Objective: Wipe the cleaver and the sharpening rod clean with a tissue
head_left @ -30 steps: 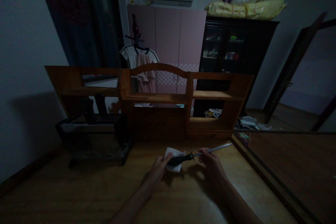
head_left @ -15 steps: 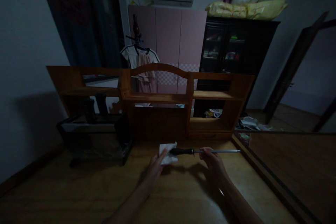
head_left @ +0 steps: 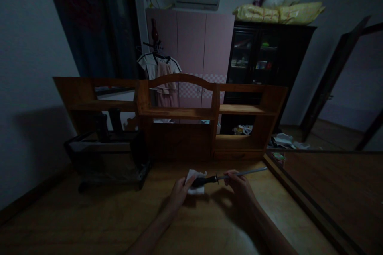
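Observation:
A honing steel with a black handle and a thin grey rod is held above the wooden desk, handle to the left and tip to the right. My left hand is closed on a white tissue, which lies against the end of the handle. The thumb presses the handle from above. Just right of the guard, my right hand pinches the rod, whose far end sticks out past the fingers, tilted slightly up.
A dark knife block with two black handles standing in it sits at the left of the desk. Behind the hands rises a wooden shelf unit. A raised edge runs along the desk's right side.
The handle end has dropped a little, and the rod's tip has risen and shifted left. My left hand has moved slightly right with the tissue, now wrapped closer around the handle.

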{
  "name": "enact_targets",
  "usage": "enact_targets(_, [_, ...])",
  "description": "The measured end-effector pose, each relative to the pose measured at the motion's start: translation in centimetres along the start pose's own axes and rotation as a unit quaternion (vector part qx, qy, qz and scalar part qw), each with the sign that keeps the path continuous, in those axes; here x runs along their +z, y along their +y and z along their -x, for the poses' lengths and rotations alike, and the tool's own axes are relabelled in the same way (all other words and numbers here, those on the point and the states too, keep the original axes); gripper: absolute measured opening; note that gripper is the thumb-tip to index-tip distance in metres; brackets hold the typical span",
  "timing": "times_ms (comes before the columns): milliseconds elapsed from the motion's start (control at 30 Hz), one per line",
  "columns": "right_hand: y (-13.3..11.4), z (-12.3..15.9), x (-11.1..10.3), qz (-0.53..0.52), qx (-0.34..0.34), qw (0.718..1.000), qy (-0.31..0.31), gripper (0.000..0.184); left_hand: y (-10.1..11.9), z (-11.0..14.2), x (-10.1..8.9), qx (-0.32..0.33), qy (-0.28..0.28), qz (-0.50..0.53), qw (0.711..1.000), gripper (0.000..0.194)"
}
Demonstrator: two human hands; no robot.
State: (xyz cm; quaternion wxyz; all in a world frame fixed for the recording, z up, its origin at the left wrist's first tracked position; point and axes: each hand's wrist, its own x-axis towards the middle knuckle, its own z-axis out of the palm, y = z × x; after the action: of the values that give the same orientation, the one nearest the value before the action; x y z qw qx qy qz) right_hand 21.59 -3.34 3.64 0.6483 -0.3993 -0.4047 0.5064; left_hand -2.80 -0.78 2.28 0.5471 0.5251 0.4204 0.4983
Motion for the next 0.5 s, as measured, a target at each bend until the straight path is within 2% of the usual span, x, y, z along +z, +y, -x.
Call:
enact_targets(133, [0.1,0.4,0.6,0.017,-0.007,1.0,-0.014,0.019,1.6,0.7,0.0,0.068,0.009,-0.049,0.996,0.042])
enact_targets(233, [0.0,0.6,0.7,0.033,-0.013,0.999,-0.016,0.019,2.1,1.1,0.4,0.106,0.042,-0.092,0.989,0.038])
enact_targets(367, [-0.1,0.4,0.3,0.039,-0.011,0.999,-0.027,0.02,1.6,1.1,0.7,0.121,0.093,-0.123,0.981,0.032])
enact_targets(500, [0.1,0.0,-0.2,0.02,-0.019,0.998,-0.047,0.017,1.5,1.1,0.7,0.12,0.083,-0.117,0.982,0.03])
